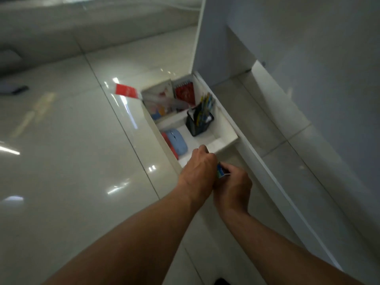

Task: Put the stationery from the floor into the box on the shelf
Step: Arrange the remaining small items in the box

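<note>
A white box point(225, 128) lies open beside the white shelf unit point(267, 175). Inside are a red spiral notebook point(185, 93), a black mesh pen holder point(199, 122) with several pens, a light blue mouse point(177, 143) and a red item point(170, 145). A clear sleeve with a red label point(125, 90) sticks out over the box's far left edge. My right hand point(235, 189) pinches a small blue and green packet point(221, 172) just past the box's near end. My left hand point(198, 171) is curled right beside the packet, over the near corner; its fingertips are hidden.
Glossy pale floor tiles point(72, 151) spread to the left. A dark flat object point(19, 89) lies on the floor at the far left. The tall white cabinet side point(216, 38) rises behind the box, and a grey wall runs along the right.
</note>
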Tool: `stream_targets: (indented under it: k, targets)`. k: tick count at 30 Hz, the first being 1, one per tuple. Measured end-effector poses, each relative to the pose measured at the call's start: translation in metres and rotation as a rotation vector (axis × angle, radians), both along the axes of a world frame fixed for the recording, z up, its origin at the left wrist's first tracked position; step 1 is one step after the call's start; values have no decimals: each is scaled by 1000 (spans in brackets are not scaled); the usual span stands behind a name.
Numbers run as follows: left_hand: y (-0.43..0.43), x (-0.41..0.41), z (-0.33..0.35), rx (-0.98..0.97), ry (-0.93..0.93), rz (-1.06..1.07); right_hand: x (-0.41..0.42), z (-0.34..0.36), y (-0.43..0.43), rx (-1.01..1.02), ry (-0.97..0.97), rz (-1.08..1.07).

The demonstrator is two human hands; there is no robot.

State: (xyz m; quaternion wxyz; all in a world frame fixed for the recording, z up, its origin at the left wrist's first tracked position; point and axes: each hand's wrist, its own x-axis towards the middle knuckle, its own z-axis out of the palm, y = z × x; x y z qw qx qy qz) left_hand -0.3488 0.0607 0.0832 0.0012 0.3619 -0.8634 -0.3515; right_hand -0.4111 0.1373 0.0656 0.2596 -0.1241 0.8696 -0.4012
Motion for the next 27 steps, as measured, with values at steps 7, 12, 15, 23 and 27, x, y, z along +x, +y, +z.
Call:
stream_targets:
  k: [7, 12, 15, 23, 27]
  targets:
    - [-85, 3, -4, -1, 40, 166, -5, 9, -78, -148, -205, 19]
    - [-115, -2, -33, 2, 23, 236, -10, -11, -113, -172, -230, -29]
    - [-136, -7, -61, 2, -9, 215, -14, -37, -133, -63, -169, -5]
    - [-183, -49, -116, 26, -114, 243, -35, -85, -172, -80, -316, -295]
    - [-184, -57, -138, 85, -175, 304, -33, -110, -178, -15, -325, -546]
